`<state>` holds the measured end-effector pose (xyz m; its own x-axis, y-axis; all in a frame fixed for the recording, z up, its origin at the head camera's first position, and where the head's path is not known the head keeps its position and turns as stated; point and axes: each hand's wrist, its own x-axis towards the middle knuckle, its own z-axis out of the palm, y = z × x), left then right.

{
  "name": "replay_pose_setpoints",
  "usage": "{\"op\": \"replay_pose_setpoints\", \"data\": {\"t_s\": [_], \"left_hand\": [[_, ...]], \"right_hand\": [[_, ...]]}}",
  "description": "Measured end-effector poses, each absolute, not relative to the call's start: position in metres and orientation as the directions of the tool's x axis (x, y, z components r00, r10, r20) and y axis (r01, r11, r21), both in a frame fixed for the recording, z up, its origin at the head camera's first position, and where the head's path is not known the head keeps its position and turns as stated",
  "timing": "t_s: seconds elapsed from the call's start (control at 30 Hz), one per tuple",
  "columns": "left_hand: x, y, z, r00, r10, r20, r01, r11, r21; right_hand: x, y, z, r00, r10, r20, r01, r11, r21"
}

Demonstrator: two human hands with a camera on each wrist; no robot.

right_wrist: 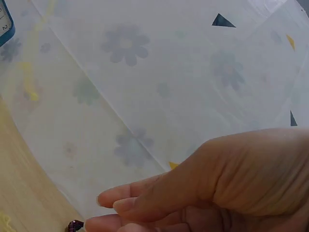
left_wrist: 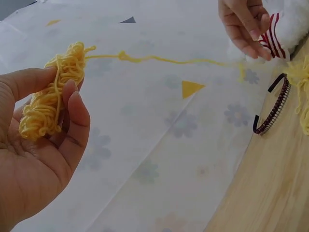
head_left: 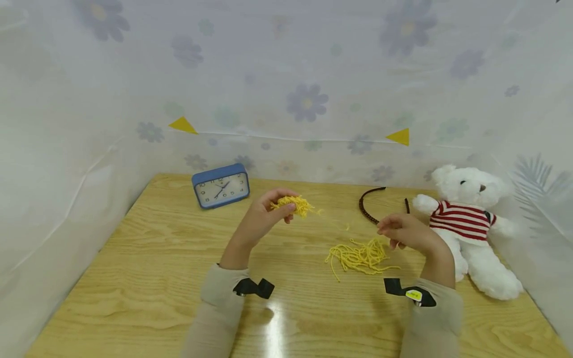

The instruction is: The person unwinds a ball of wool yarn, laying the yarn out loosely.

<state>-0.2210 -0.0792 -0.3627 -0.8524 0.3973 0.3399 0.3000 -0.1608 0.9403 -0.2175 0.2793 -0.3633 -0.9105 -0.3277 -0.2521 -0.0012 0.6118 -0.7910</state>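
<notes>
A wound bundle of yellow yarn (left_wrist: 55, 92) sits in my left hand (head_left: 264, 219), gripped between the thumb and fingers above the table. From it a single strand (left_wrist: 164, 59) stretches to the right, blurred at its far end. Lower down, a loose pile of yellow yarn (head_left: 360, 256) lies on the wooden table. My right hand (head_left: 409, 232) hovers just above and to the right of that pile, fingers loosely bent. I see nothing between its fingertips (right_wrist: 125, 205) in the right wrist view.
A blue clock (head_left: 221, 186) stands at the back left of the table (head_left: 147, 278). Behind my right hand lies a dark headband (head_left: 367, 211). A white teddy bear (head_left: 465, 223) in a striped top sits at the right edge. Flowered white sheeting (head_left: 268, 74) surrounds the table.
</notes>
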Motion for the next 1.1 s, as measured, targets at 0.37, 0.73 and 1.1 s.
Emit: {"op": "replay_pose_setpoints", "data": {"t_s": [0.37, 0.73, 1.1], "left_hand": [[-0.216, -0.059, -0.364, -0.796, 0.498, 0.344, 0.323, -0.132, 0.937], [-0.217, -0.063, -0.364, -0.802, 0.470, 0.369, 0.345, -0.139, 0.928], [-0.221, -0.090, -0.361, -0.876, 0.334, 0.349, 0.315, -0.151, 0.937]], "right_hand": [[-0.215, 0.226, -0.352, -0.794, -0.606, -0.044, -0.306, 0.463, -0.832], [-0.211, 0.185, -0.344, -0.693, -0.721, 0.016, -0.237, 0.206, -0.949], [-0.202, 0.238, -0.337, -0.903, -0.387, 0.186, -0.295, 0.244, -0.924]]}}
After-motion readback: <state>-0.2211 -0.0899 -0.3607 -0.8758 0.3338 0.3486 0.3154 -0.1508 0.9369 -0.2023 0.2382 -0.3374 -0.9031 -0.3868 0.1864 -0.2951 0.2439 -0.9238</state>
